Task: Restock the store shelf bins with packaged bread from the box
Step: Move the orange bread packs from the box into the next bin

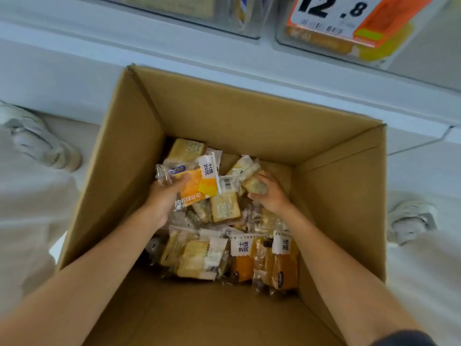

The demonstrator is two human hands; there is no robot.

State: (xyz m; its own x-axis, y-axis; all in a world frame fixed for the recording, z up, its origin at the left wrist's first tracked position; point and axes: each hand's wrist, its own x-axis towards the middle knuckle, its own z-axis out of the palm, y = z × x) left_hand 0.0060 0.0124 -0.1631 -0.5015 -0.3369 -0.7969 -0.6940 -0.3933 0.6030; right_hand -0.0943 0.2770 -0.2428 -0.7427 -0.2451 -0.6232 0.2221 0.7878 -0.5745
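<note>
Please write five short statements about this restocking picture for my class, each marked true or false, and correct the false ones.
1. Both hands reach into the open brown cardboard box. True.
2. The left hand holds an orange-and-white bread packet. True.
3. The right hand lies flat and empty. False: it grips a clear-wrapped bread packet.
4. The box holds nothing besides those two packets. False: many loose bread packets lie on its bottom.
5. The white price tag above the box reads 12.8. True.
</note>
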